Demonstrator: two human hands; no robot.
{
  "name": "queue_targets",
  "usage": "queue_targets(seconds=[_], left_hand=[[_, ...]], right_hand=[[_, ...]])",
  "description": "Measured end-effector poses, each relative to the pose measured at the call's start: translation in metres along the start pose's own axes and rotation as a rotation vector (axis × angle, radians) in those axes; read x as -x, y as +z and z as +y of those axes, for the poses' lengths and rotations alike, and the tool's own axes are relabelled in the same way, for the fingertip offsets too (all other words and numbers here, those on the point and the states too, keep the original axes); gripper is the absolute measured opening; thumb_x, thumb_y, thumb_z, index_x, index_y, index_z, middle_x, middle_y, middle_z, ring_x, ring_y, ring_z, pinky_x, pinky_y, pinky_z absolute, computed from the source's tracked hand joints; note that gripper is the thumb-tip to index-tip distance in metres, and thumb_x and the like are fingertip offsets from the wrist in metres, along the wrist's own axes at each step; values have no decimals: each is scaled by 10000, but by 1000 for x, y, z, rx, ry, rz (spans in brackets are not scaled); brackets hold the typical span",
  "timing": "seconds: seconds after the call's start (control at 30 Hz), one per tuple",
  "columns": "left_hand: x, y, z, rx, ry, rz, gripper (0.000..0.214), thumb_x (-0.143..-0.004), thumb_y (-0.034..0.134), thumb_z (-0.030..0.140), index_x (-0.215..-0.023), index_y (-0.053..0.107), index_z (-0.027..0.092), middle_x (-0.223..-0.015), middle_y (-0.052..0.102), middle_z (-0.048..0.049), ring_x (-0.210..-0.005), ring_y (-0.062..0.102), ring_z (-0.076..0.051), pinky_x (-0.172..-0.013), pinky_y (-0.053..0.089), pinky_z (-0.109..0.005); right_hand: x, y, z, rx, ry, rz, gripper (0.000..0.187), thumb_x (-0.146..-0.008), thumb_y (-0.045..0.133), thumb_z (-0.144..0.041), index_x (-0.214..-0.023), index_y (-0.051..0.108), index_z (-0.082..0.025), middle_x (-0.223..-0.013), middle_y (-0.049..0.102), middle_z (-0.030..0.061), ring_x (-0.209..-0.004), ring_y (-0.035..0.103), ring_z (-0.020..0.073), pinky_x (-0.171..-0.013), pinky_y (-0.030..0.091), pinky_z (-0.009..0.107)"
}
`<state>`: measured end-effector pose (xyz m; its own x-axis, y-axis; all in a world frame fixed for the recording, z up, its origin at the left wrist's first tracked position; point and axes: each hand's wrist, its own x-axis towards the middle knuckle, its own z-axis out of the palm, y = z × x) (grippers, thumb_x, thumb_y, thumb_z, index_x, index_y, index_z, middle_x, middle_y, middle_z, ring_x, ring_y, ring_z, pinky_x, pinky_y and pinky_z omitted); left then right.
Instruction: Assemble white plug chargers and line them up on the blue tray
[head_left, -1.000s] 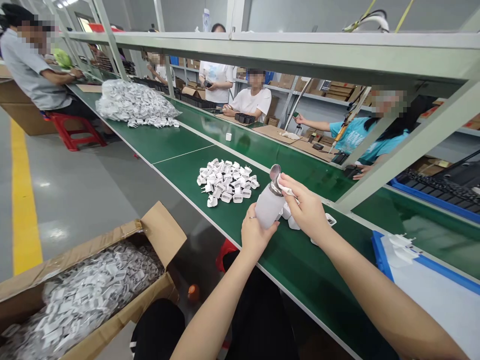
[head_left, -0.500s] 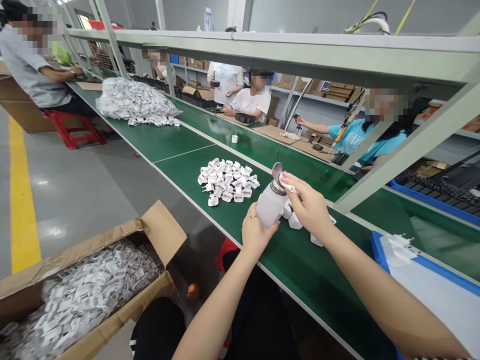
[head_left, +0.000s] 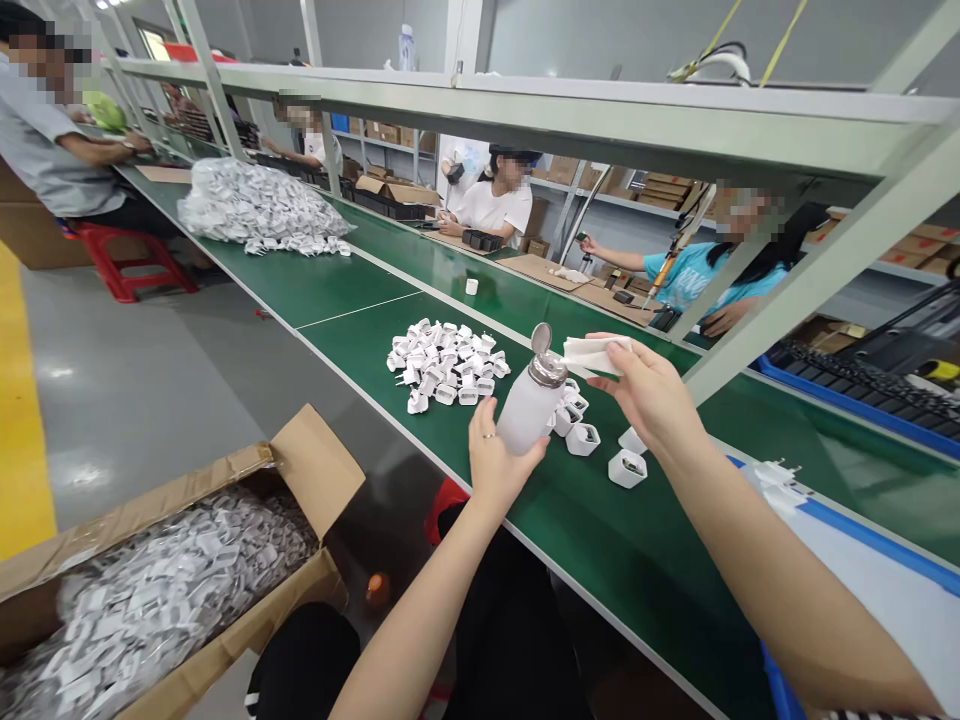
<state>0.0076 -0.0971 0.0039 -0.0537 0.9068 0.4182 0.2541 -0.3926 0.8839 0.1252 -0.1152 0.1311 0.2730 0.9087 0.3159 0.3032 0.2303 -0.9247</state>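
My left hand [head_left: 501, 455] is wrapped round a frosted white dispenser bottle [head_left: 523, 412]. The bottle leans slightly, and its round metal lid [head_left: 541, 338] is flipped up over the metal top. Folded white cloth or tissue [head_left: 592, 354] is pinched in my right hand [head_left: 649, 390], just right of the bottle's top. Beneath my hands, several white charger housings [head_left: 582, 438] stand on the green bench [head_left: 360, 330], some with parts visible inside. Left of the bottle lies a pile of white plug pieces [head_left: 444, 362].
A large clear bag of white pieces [head_left: 255, 205] lies farther along the bench. At lower left, an open carton [head_left: 330, 470] holds many more. A blue-edged tray [head_left: 862, 560] is at right. Metal shelf posts cross the view [head_left: 832, 250]; co-workers sit opposite.
My right hand has drawn the white cloth away from the bottle's top, to the right. The bottle has shifted slightly left and stands more upright. The head view has shifted a little.
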Motion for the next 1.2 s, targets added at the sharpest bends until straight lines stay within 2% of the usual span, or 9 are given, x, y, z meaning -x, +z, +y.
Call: queue_targets(seconds=[0.13, 0.37, 0.63, 0.7, 0.77, 0.83, 0.93, 1.03, 1.2], left_hand=[[10, -16, 26, 178, 82, 75, 400, -714, 456, 305, -1084, 382, 171, -1153, 410, -115, -1075, 386, -211, -855, 344, -352], [4, -31, 71, 605, -179, -416, 240, -728, 453, 336, -852, 562, 163, -728, 585, -17, -654, 532, -115, -572, 417, -206], [9, -31, 64, 476, -144, -342, 235, -729, 439, 347, -701, 556, 145, -609, 542, 1, -578, 492, -103, -532, 387, -209], [5, -29, 54, 337, -88, -202, 234, -739, 415, 347, -706, 545, 155, -640, 541, -8, -610, 499, -116, -566, 393, -229], [-2, -24, 40, 210, -14, -5, 206, -713, 449, 337, -790, 530, 165, -802, 553, -40, -777, 511, -158, -681, 398, -275], [-8, -15, 25, 124, 32, 71, 352, -623, 554, 343, -923, 487, 173, -992, 509, -75, -964, 453, -211, -797, 366, -328], [-12, 0, 9, 107, -6, -58, 679, -498, 652, 355, -1091, 369, 184, -1101, 460, -97, -1034, 420, -244, -822, 366, -349], [-10, 7, 2, 166, -64, -151, 655, -546, 619, 357, -1116, 336, 201, -1074, 487, -81, -957, 485, -220, -749, 410, -316], [-9, 9, -1, 166, -99, -126, 634, -537, 619, 342, -1094, 356, 192, -1064, 489, -86, -939, 489, -227, -724, 412, -313]], right_hand=[[15, -10, -4, -108, 140, -94, 195, -711, 498, -314, -812, 583, -171, -838, 597, 53, -694, 532, 142, -549, 446, 259], [46, -13, -3, -320, 272, -379, 164, -687, 535, -235, -836, 578, -182, -824, 581, 34, -714, 533, 129, -618, 449, 266], [49, -8, 15, -322, 405, -330, 207, -647, 571, -311, -767, 564, -142, -768, 586, 53, -672, 540, 127, -601, 432, 254], [36, -12, 14, -177, 347, -263, 217, -665, 537, -320, -800, 555, -152, -787, 586, 55, -695, 547, 152, -615, 437, 287], [18, -14, 9, 146, 195, -121, 183, -682, 505, -305, -775, 558, -156, -756, 585, 50, -687, 545, 171, -603, 428, 303], [4, -11, 4, 505, -8, 25, 172, -707, 464, -289, -743, 571, -159, -698, 586, 44, -661, 538, 182, -584, 410, 302], [-4, 5, 1, 767, -237, 77, 252, -759, 385, -290, -870, 581, -178, -707, 616, 41, -654, 550, 195, -578, 401, 300], [2, 23, 9, 834, -347, 19, 319, -778, 356, -269, -1025, 533, -172, -864, 630, 65, -740, 573, 217, -605, 421, 307], [10, 31, 23, 826, -435, 14, 356, -791, 309, -218, -1098, 480, -159, -1061, 560, 68, -920, 536, 215, -705, 444, 319]])
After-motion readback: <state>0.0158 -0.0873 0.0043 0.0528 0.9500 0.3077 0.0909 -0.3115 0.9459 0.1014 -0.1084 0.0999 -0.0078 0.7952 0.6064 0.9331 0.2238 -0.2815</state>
